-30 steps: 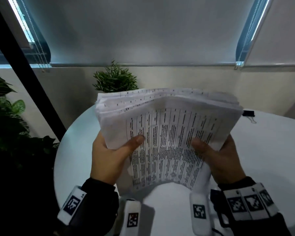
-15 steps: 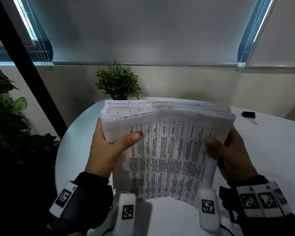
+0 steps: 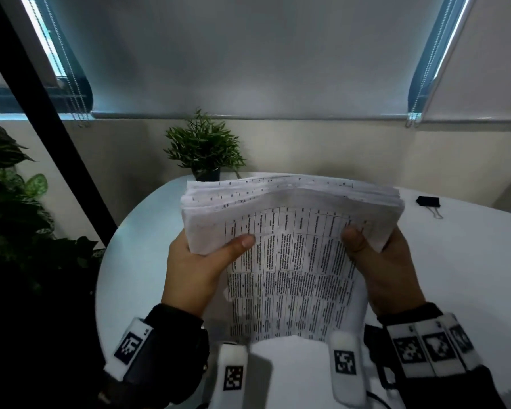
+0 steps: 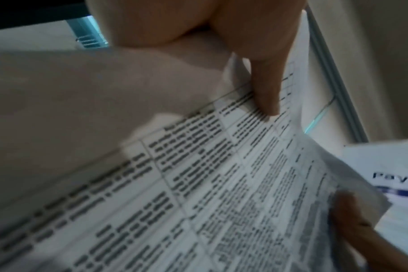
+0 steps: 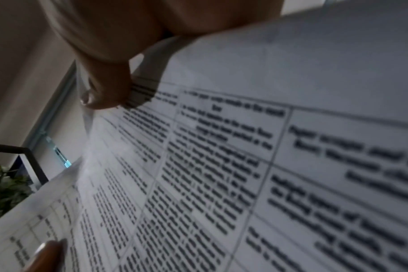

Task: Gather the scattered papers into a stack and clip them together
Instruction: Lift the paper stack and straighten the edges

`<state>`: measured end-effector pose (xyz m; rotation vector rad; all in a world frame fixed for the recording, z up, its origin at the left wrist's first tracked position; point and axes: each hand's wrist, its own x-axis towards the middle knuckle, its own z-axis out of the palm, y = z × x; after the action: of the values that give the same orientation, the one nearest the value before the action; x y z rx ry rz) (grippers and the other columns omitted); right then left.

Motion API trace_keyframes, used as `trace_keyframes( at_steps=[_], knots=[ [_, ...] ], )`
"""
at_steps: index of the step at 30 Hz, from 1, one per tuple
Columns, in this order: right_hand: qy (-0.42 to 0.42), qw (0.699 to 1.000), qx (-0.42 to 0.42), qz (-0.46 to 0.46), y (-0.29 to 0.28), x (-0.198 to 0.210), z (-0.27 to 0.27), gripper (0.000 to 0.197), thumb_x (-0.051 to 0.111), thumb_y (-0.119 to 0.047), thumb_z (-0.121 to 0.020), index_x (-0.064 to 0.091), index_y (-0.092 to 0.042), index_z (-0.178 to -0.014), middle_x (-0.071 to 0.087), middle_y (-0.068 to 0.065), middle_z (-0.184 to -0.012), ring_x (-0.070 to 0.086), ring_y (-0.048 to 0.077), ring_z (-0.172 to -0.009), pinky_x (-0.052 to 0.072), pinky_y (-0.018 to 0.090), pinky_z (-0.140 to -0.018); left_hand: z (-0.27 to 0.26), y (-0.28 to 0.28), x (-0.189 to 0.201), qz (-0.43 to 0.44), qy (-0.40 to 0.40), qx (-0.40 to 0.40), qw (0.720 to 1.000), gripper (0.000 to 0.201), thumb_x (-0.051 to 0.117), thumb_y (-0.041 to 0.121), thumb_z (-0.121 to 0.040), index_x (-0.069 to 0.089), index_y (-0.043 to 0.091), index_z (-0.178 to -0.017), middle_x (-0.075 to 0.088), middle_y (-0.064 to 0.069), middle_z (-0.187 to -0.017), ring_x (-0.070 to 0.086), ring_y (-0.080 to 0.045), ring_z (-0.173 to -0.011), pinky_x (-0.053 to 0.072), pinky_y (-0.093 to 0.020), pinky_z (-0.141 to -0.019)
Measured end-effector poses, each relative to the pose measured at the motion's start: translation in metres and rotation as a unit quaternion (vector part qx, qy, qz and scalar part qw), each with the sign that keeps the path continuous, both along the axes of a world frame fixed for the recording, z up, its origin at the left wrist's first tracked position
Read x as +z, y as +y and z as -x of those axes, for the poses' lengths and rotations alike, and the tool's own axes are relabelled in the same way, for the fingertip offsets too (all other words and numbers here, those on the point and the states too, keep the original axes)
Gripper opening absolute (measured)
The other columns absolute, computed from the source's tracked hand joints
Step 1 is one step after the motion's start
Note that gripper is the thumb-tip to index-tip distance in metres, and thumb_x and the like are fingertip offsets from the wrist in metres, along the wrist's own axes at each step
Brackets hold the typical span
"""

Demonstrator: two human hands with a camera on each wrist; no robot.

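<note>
I hold a thick stack of printed papers (image 3: 289, 261) upright on edge above the round white table (image 3: 460, 284). My left hand (image 3: 195, 261) grips its left side, thumb across the front sheet. My right hand (image 3: 381, 261) grips the right side the same way. The sheets' top edges are uneven and fan back. In the left wrist view my thumb (image 4: 266, 88) presses on the printed table of the papers (image 4: 198, 184). In the right wrist view my thumb (image 5: 105, 88) lies on the papers (image 5: 221, 165). A black binder clip (image 3: 429, 201) lies on the table at the far right, apart from both hands.
A small potted plant (image 3: 204, 149) stands at the table's far edge behind the stack. Large leafy plants (image 3: 9, 208) fill the left side by a black post (image 3: 48, 113). Closed blinds cover the window behind.
The stack has come down lower toward the table and its sheets sit more squarely together. My right thumb has shifted up nearer the top edge.
</note>
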<state>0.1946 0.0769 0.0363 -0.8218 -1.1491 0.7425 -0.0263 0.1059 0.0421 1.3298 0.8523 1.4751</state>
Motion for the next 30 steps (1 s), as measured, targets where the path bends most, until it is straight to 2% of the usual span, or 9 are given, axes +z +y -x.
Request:
trace_keyframes(
  at_steps=[4,7,11,16,19,21,23,26,30],
  knots=[
    [0.004,0.999,-0.022,-0.032,-0.001,0.009,-0.003,0.057,0.078,-0.060,-0.056,0.063,-0.038,-0.107,0.071,-0.018,-0.101,0.066,0.003,-0.097,0.052,0.017,-0.077,0.002,-0.001,0.009,-0.032,-0.012,0.014,0.999,0.062,0.091,0.018,-0.050,0.066,0.011,-0.106,0.076,0.009,-0.092,0.072,-0.008,-0.086,0.055,-0.017,-0.068],
    [0.003,1.000,-0.012,0.013,-0.001,-0.004,-0.004,0.075,0.083,-0.060,-0.046,0.060,-0.025,-0.108,0.073,-0.015,-0.095,0.069,0.004,-0.089,0.054,0.016,-0.071,0.004,0.001,-0.002,-0.010,0.004,0.003,1.000,0.069,0.086,0.025,-0.052,0.063,0.008,-0.115,0.075,0.003,-0.100,0.072,-0.013,-0.092,0.056,-0.019,-0.070],
    [-0.003,0.998,-0.035,0.058,-0.002,-0.025,0.000,0.077,0.082,-0.065,-0.038,0.060,-0.028,-0.103,0.072,-0.022,-0.090,0.067,-0.004,-0.086,0.050,0.009,-0.069,-0.008,-0.003,-0.015,0.043,0.003,0.019,0.999,0.037,0.082,0.000,-0.061,0.069,0.015,-0.093,0.077,0.008,-0.083,0.073,-0.008,-0.077,0.057,-0.018,-0.064],
    [0.002,0.999,-0.033,0.042,0.000,-0.020,-0.007,0.053,0.087,-0.021,-0.056,0.061,-0.021,-0.103,0.073,-0.019,-0.088,0.069,0.002,-0.085,0.053,0.015,-0.069,-0.002,-0.002,-0.003,0.017,-0.010,0.016,1.000,0.038,0.079,0.005,-0.062,0.068,0.011,-0.097,0.077,0.007,-0.086,0.073,-0.009,-0.081,0.055,-0.017,-0.064],
    [-0.023,0.995,-0.032,0.095,-0.003,-0.033,-0.001,0.070,0.087,-0.052,-0.045,0.062,-0.024,-0.104,0.073,-0.015,-0.094,0.070,0.005,-0.088,0.053,0.015,-0.068,0.001,0.000,-0.014,0.054,0.008,0.016,0.998,0.046,0.089,0.018,-0.051,0.071,0.016,-0.094,0.077,0.002,-0.089,0.073,-0.016,-0.084,0.057,-0.021,-0.065],
    [-0.041,0.989,-0.040,0.134,-0.003,-0.042,0.002,0.080,0.081,-0.068,-0.038,0.063,-0.026,-0.103,0.073,-0.015,-0.095,0.069,0.005,-0.089,0.054,0.016,-0.071,-0.002,0.000,-0.022,0.087,0.002,0.033,0.996,0.036,0.086,0.015,-0.055,0.072,0.015,-0.088,0.077,0.002,-0.083,0.073,-0.021,-0.083,0.058,-0.021,-0.063],
    [-0.044,0.988,-0.035,0.145,0.000,-0.039,0.003,0.075,0.080,-0.067,-0.042,0.063,-0.028,-0.104,0.073,-0.015,-0.096,0.069,0.005,-0.091,0.056,0.021,-0.077,-0.005,-0.001,-0.022,0.094,-0.021,0.042,0.994,0.027,0.081,0.007,-0.063,0.073,0.012,-0.087,0.077,0.002,-0.081,0.074,-0.019,-0.080,0.057,-0.020,-0.062],
    [-0.049,0.991,-0.017,0.127,0.000,-0.024,0.001,0.081,0.080,-0.068,-0.038,0.063,-0.027,-0.106,0.073,-0.012,-0.100,0.069,0.006,-0.091,0.055,0.020,-0.073,-0.006,-0.005,-0.007,0.069,-0.038,0.046,0.996,0.024,0.078,0.004,-0.065,0.072,0.010,-0.087,0.077,0.001,-0.080,0.074,-0.016,-0.076,0.056,-0.019,-0.060],
    [-0.055,0.991,0.031,0.117,-0.007,-0.006,-0.003,0.061,0.082,-0.042,-0.051,0.062,-0.020,-0.104,0.074,-0.011,-0.093,0.071,0.007,-0.084,0.055,0.017,-0.065,-0.001,-0.013,0.026,-0.006,-0.099,0.050,0.994,0.025,0.069,-0.004,-0.068,0.067,0.008,-0.090,0.076,0.008,-0.075,0.071,-0.005,-0.069,0.054,-0.014,-0.059]
  ],
)
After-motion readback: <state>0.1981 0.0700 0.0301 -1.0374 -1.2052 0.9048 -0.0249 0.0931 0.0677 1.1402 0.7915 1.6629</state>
